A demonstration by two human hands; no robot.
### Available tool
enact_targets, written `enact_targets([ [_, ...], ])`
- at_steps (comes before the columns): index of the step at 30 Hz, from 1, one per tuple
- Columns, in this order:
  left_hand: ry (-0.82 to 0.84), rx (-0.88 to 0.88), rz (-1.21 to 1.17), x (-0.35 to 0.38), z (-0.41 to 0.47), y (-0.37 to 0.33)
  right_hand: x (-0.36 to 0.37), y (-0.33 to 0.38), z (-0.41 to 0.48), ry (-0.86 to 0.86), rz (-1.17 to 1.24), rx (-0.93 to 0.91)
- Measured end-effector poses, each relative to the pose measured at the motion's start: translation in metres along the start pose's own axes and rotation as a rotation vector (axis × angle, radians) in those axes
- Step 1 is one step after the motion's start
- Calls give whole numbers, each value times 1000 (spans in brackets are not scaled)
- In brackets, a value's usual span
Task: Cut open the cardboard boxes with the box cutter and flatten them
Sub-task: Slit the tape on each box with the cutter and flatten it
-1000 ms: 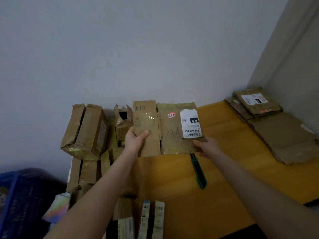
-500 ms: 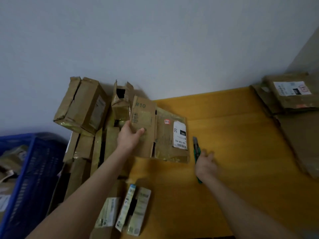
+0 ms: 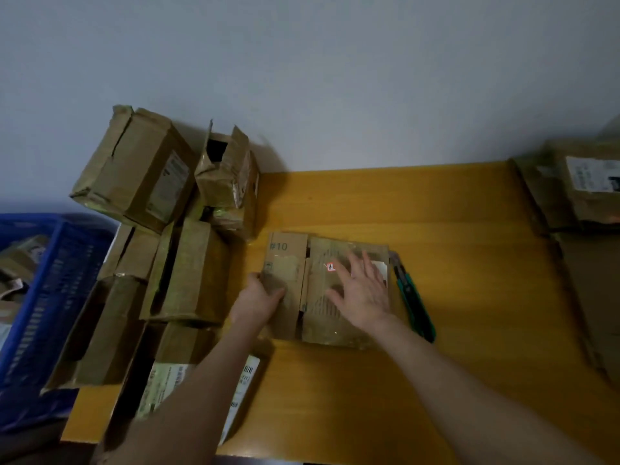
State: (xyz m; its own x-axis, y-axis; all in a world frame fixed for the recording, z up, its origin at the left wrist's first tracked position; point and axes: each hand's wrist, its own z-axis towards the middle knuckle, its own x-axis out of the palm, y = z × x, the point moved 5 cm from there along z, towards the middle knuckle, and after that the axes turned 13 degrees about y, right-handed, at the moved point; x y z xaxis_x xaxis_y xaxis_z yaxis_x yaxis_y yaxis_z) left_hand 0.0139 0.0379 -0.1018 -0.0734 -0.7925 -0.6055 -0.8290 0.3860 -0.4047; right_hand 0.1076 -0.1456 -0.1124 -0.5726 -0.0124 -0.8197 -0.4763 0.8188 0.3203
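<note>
A flattened cardboard box marked "#10" lies flat on the yellow table. My left hand grips its left edge, thumb on top. My right hand presses down on its right half with straight, spread fingers, covering the white label. The green box cutter lies on the table just right of the box, touched by neither hand.
A pile of unflattened cardboard boxes crowds the table's left side against the wall. A blue crate stands further left. Flattened cardboard is stacked at the right edge. The table's near middle is bare wood.
The box came down from upright in both hands to lying flat on the table. My right hand let go, swung past the cutter, and now presses on the box.
</note>
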Motion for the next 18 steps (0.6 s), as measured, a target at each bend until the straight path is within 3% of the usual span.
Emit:
enact_targets([
  [3,-79,16,244,9,10,4,25,12,26,93,-133,-31],
  [5,-130,178,451,17,19,-9,39,10,37,115,-196,-23],
  [9,-20,478,728,52,47,-28,55,6,45,22,-233,-43],
  [14,-110,503,748,72,67,-20,60,4,48,-97,-239,-57],
  [18,-174,519,715,72,69,-20,60,5,47,-99,-237,-46],
])
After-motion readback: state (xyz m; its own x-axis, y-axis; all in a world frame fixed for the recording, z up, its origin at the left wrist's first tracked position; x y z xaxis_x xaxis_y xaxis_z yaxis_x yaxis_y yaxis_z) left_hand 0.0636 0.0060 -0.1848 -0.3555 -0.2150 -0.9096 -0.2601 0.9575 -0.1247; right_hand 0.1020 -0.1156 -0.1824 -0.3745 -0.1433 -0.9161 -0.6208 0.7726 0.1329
